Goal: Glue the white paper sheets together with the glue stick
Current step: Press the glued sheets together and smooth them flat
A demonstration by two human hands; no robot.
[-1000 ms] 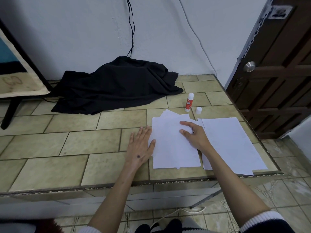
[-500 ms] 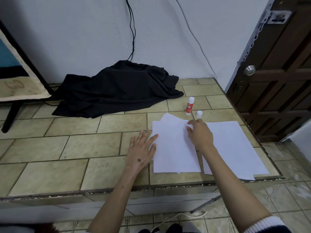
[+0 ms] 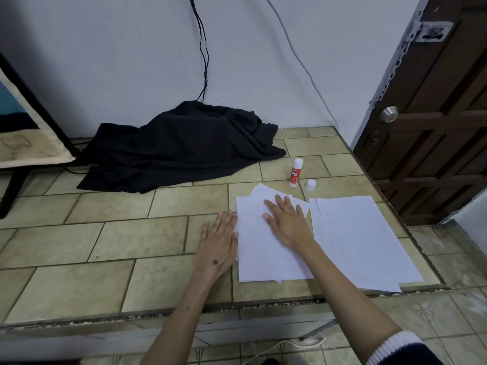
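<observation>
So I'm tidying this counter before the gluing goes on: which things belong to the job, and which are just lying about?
For the job:
- left stack of sheets, right hand flat on it
- right stack of sheets
- glue stick, uncapped
- its cap

Lying about:
- black cloth
- cables on the wall

Two paper stacks (image 3: 266,248) (image 3: 361,241), one glue stick (image 3: 295,173), one cap (image 3: 311,184).

Right hand (image 3: 287,222) flat on paper stack (image 3: 266,248); left hand (image 3: 218,241) just left, at its edge. Beyond right fingertips (image 3: 278,198): glue stick (image 3: 295,172) upright, cap (image 3: 311,184) beside. Second paper stack (image 3: 358,241) right of those fingers.
</observation>
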